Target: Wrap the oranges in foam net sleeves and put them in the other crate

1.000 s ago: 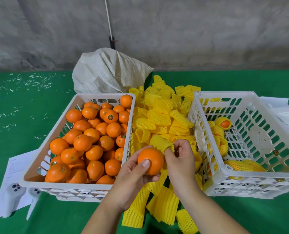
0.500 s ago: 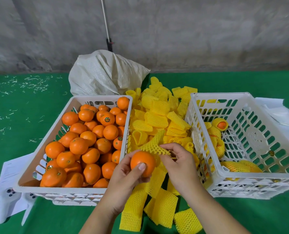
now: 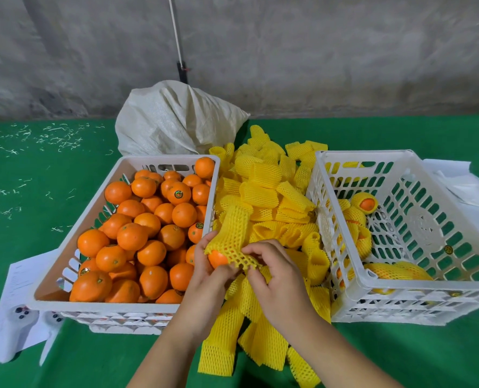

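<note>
My left hand (image 3: 209, 271) holds an orange (image 3: 217, 259) between the two crates. A yellow foam net sleeve (image 3: 234, 233) is stretched over the top of that orange, and my right hand (image 3: 274, 273) pinches the sleeve's lower edge. The left white crate (image 3: 73, 219) is full of bare oranges (image 3: 148, 219). The right white crate (image 3: 373, 284) holds a few sleeved oranges (image 3: 366, 203) along its left and front sides. A heap of loose yellow sleeves (image 3: 266, 189) lies between the crates.
A white woven sack (image 3: 176, 121) sits behind the crates on the green table cover (image 3: 22, 191). White papers (image 3: 14, 303) lie under the left crate's front corner, and more white paper (image 3: 457, 180) lies right of the right crate. A grey wall stands behind.
The sleeve, held beside the orange before, is now pulled open over the top of the orange. Both hands have shifted slightly left, towards the left crate.
</note>
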